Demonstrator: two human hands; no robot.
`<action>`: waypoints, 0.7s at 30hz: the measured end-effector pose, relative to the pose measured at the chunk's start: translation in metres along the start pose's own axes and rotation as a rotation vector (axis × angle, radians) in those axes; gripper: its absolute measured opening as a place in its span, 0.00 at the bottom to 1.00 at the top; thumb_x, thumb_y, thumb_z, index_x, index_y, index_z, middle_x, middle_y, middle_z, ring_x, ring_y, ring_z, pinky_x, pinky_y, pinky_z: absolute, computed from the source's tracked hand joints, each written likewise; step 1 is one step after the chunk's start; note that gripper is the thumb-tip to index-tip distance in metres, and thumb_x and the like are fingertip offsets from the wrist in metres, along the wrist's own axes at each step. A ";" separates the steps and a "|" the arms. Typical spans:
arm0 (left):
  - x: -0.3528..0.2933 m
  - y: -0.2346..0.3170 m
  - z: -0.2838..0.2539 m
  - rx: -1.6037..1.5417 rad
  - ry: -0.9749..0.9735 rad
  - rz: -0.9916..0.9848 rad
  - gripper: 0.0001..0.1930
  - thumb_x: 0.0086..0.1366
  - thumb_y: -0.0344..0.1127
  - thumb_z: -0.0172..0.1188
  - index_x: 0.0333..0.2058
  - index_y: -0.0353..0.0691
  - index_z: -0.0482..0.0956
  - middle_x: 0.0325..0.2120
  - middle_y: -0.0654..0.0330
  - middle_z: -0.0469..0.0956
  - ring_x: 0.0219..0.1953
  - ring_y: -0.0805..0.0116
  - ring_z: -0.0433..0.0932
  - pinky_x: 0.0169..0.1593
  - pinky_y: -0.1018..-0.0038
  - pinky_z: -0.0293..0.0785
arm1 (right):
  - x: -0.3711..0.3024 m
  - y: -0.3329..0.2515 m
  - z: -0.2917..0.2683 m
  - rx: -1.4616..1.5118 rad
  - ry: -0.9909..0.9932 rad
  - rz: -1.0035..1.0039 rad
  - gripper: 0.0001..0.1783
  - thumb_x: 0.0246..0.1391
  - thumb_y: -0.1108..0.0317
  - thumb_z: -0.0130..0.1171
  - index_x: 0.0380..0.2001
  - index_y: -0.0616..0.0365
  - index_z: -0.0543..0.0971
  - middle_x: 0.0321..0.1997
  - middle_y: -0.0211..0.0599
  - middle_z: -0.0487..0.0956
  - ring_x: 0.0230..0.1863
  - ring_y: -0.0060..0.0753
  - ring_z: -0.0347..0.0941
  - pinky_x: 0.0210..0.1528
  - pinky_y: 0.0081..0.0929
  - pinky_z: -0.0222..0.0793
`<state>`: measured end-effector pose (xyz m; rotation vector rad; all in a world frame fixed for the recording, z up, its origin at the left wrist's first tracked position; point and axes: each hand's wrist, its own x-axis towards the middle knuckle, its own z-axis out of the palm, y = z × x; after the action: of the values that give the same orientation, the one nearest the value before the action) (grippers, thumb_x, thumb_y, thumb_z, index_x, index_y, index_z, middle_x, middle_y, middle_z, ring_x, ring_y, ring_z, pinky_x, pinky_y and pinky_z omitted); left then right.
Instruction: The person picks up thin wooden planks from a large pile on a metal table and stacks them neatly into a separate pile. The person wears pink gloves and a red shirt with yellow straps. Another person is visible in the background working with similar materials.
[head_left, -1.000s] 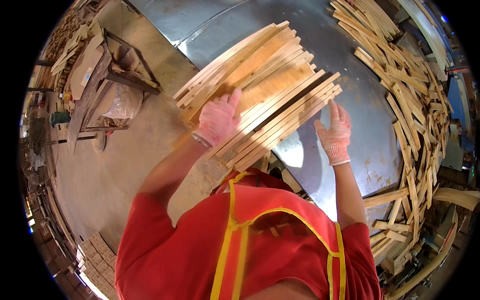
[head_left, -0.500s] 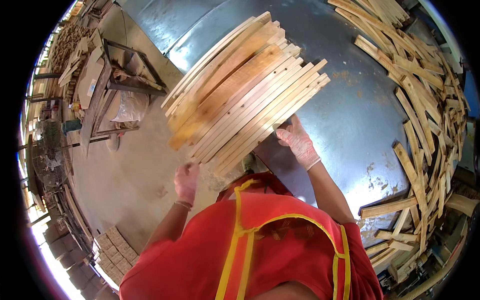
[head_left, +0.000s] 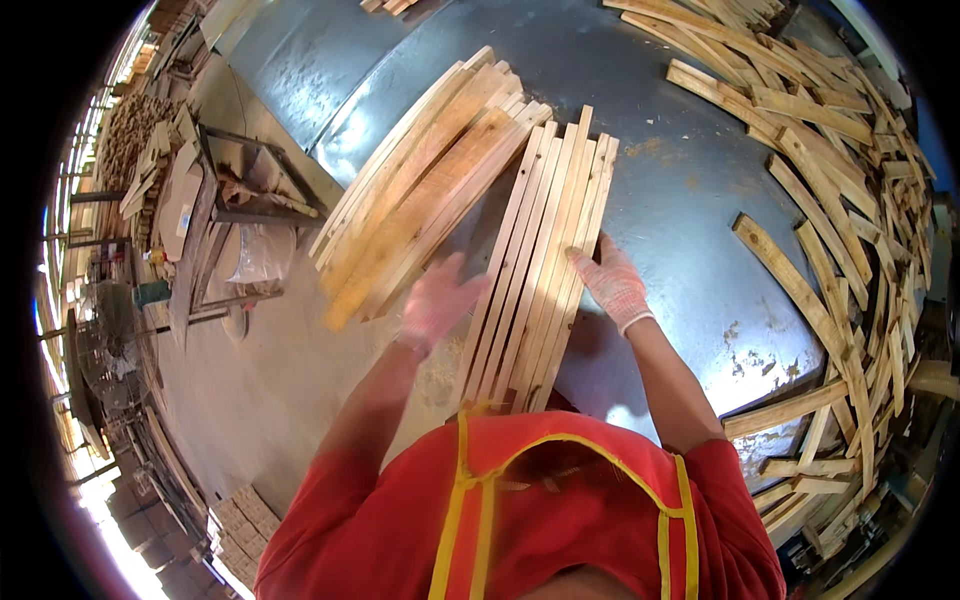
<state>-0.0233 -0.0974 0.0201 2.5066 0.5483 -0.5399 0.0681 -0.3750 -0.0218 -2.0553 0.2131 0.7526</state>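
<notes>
A bundle of narrow, pale wooden slats (head_left: 535, 260) lies side by side on the metal table, its near ends reaching toward my body. My right hand (head_left: 612, 285), in a whitish-pink glove, holds the bundle's right edge, thumb on top and the other fingers along the side. At the bundle's left side is my gloved left hand (head_left: 440, 300), open and slightly blurred, with its fingertips close to the slats; whether they touch cannot be made out. Left of the bundle, a stack of wider, orange-toned boards (head_left: 425, 190) lies slanted, separated from the slats by a wedge-shaped gap.
The blue-grey metal table (head_left: 690, 270) has worn patches. A large loose pile of wooden strips (head_left: 850, 240) covers its right side. At the left stand a dark-framed stand (head_left: 255, 180) and a fan (head_left: 105, 340). Stacked wooden blocks (head_left: 245, 525) sit at the lower left.
The narrow slats have come apart from the wider boards and swung round, now pointing toward my body. My left hand has moved up and right, its fingers opening out.
</notes>
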 end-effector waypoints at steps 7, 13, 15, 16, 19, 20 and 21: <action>0.029 0.093 0.019 -0.087 -0.015 0.138 0.50 0.58 0.66 0.68 0.71 0.37 0.67 0.63 0.40 0.71 0.66 0.42 0.74 0.68 0.56 0.73 | -0.008 -0.003 -0.005 0.294 0.164 -0.186 0.48 0.53 0.47 0.76 0.65 0.72 0.69 0.62 0.59 0.80 0.64 0.51 0.78 0.66 0.38 0.73; -0.005 0.143 -0.084 -0.325 0.602 0.953 0.41 0.57 0.45 0.77 0.65 0.33 0.70 0.56 0.42 0.75 0.55 0.42 0.77 0.61 0.55 0.78 | -0.123 -0.130 -0.078 0.229 0.705 -0.783 0.45 0.53 0.60 0.78 0.69 0.64 0.68 0.59 0.50 0.80 0.61 0.44 0.78 0.67 0.36 0.73; -0.018 0.158 -0.121 -0.583 0.523 0.987 0.41 0.57 0.44 0.77 0.65 0.34 0.70 0.55 0.43 0.75 0.55 0.43 0.77 0.61 0.57 0.79 | -0.149 -0.155 -0.085 0.344 0.690 -0.781 0.46 0.52 0.61 0.79 0.69 0.63 0.68 0.59 0.48 0.79 0.59 0.44 0.78 0.65 0.36 0.74; -0.013 0.156 -0.119 -0.795 0.432 1.021 0.41 0.57 0.43 0.77 0.66 0.35 0.70 0.56 0.44 0.76 0.56 0.43 0.77 0.61 0.58 0.78 | -0.158 -0.163 -0.084 0.405 0.676 -0.778 0.46 0.52 0.61 0.79 0.69 0.63 0.68 0.59 0.47 0.79 0.58 0.44 0.79 0.64 0.36 0.75; 0.024 0.126 -0.100 -0.754 0.269 1.125 0.45 0.56 0.45 0.77 0.69 0.35 0.67 0.61 0.45 0.73 0.60 0.44 0.77 0.61 0.59 0.79 | -0.129 -0.126 -0.070 0.091 0.710 -0.844 0.48 0.48 0.63 0.80 0.70 0.61 0.68 0.62 0.46 0.78 0.56 0.47 0.80 0.61 0.37 0.77; 0.030 0.109 -0.079 -0.724 0.266 1.169 0.44 0.60 0.43 0.73 0.71 0.36 0.64 0.65 0.43 0.71 0.63 0.45 0.74 0.64 0.60 0.76 | -0.115 -0.099 -0.067 -0.054 0.670 -0.749 0.51 0.46 0.64 0.81 0.71 0.59 0.67 0.65 0.47 0.76 0.55 0.49 0.81 0.60 0.38 0.78; 0.038 0.087 -0.059 -0.688 0.273 1.200 0.43 0.63 0.42 0.69 0.73 0.37 0.62 0.68 0.42 0.68 0.67 0.46 0.72 0.68 0.60 0.73 | -0.109 -0.073 -0.039 -0.168 0.764 -0.875 0.52 0.47 0.64 0.79 0.74 0.56 0.63 0.66 0.49 0.75 0.56 0.50 0.81 0.61 0.38 0.79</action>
<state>0.0652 -0.1226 0.0825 1.7792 -0.6113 0.3985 0.0285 -0.3788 0.1093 -2.2066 -0.3335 -0.5721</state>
